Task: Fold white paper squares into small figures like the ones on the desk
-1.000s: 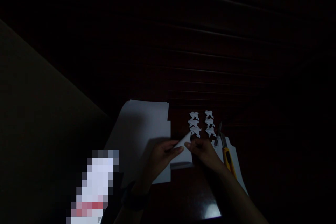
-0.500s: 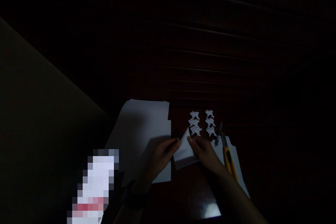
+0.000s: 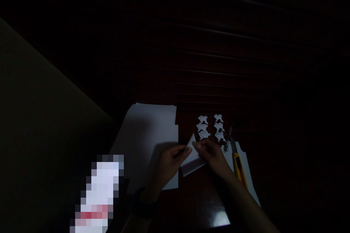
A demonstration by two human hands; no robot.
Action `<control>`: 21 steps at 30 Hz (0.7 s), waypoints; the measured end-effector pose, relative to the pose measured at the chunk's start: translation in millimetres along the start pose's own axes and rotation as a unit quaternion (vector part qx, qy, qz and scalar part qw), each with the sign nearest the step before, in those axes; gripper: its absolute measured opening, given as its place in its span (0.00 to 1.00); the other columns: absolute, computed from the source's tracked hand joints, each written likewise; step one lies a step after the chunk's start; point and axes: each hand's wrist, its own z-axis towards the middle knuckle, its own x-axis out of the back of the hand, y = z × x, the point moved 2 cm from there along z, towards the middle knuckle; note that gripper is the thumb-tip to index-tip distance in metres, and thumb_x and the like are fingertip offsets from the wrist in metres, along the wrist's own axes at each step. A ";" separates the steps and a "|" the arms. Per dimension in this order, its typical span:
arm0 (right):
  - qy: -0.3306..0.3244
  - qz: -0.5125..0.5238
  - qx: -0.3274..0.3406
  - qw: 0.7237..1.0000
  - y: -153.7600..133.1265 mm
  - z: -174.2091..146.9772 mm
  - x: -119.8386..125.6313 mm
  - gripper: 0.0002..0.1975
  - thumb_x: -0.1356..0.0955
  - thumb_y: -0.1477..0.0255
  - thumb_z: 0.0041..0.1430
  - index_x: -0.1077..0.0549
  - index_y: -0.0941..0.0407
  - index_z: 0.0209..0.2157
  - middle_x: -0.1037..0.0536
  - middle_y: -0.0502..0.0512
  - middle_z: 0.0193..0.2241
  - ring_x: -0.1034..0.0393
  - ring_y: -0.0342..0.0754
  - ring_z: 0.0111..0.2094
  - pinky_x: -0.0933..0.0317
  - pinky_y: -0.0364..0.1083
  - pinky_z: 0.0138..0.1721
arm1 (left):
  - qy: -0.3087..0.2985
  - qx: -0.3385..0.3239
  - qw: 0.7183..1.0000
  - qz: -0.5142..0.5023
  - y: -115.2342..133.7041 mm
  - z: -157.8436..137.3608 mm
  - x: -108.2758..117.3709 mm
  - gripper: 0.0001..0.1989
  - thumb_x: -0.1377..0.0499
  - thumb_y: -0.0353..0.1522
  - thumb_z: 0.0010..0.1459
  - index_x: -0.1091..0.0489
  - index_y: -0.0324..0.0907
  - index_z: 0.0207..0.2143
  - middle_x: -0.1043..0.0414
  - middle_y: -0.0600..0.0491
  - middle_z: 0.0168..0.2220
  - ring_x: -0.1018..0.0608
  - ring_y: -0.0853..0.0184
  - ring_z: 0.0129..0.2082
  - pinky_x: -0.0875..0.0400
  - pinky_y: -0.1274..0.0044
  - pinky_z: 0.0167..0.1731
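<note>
Between my hands is a small white sheet of paper [image 3: 191,164], its far end raised and bent to a point. My left hand [image 3: 170,161] pinches its left side, thumb on top. My right hand [image 3: 212,156] grips the right side of the same paper, thumb and finger near the raised tip. Just beyond the paper lie several small folded paper figures [image 3: 202,127] in a column, with a second column of similar paper figures [image 3: 218,127] to its right. The dim light hides the paper's finer creases.
Large white paper sheets [image 3: 147,131] lie to the left. At right, a yellow utility knife [image 3: 239,171] rests on more white paper [image 3: 250,174], beside a thin pen-like object [image 3: 228,140]. The dark table [image 3: 197,204] is glossy. A pixelated pale shape [image 3: 100,193] stands lower left.
My left thumb has shifted slightly right over the paper. The paper's raised tip has moved a little left and down. The other things have stayed in place.
</note>
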 end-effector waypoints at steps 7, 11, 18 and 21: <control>-0.020 0.004 -0.022 1.000 8.6 -0.9 -2.0 0.14 0.33 0.60 0.54 0.32 0.57 0.28 0.37 0.45 0.18 0.46 0.40 0.20 0.52 0.39 0.20 | 0.007 -0.011 1.000 0.007 0.4 -0.4 0.3 0.14 0.40 0.40 0.52 0.24 0.40 0.35 0.22 0.51 0.31 0.23 0.64 0.30 0.30 0.79 0.28; -0.005 -0.003 -0.016 1.000 6.2 -1.3 -2.1 0.15 0.33 0.59 0.55 0.32 0.57 0.28 0.37 0.45 0.18 0.47 0.39 0.19 0.53 0.40 0.20 | -0.012 -0.029 0.999 0.009 2.2 -0.1 2.5 0.14 0.42 0.40 0.54 0.24 0.40 0.35 0.23 0.53 0.29 0.24 0.66 0.29 0.31 0.80 0.28; 0.019 -0.006 0.012 1.000 1.8 -0.7 1.4 0.14 0.33 0.60 0.55 0.33 0.57 0.27 0.35 0.47 0.20 0.42 0.41 0.22 0.47 0.40 0.23 | -0.025 -0.007 1.000 -0.015 2.5 -0.2 5.0 0.14 0.43 0.40 0.55 0.24 0.41 0.37 0.23 0.52 0.31 0.24 0.66 0.30 0.30 0.79 0.28; 0.020 -0.016 0.020 0.999 1.8 -0.6 1.9 0.14 0.34 0.60 0.55 0.33 0.57 0.28 0.34 0.48 0.21 0.41 0.42 0.23 0.45 0.41 0.24 | -0.015 0.009 0.999 -0.034 1.4 0.4 4.9 0.14 0.41 0.39 0.53 0.24 0.41 0.38 0.22 0.51 0.33 0.23 0.64 0.32 0.29 0.79 0.30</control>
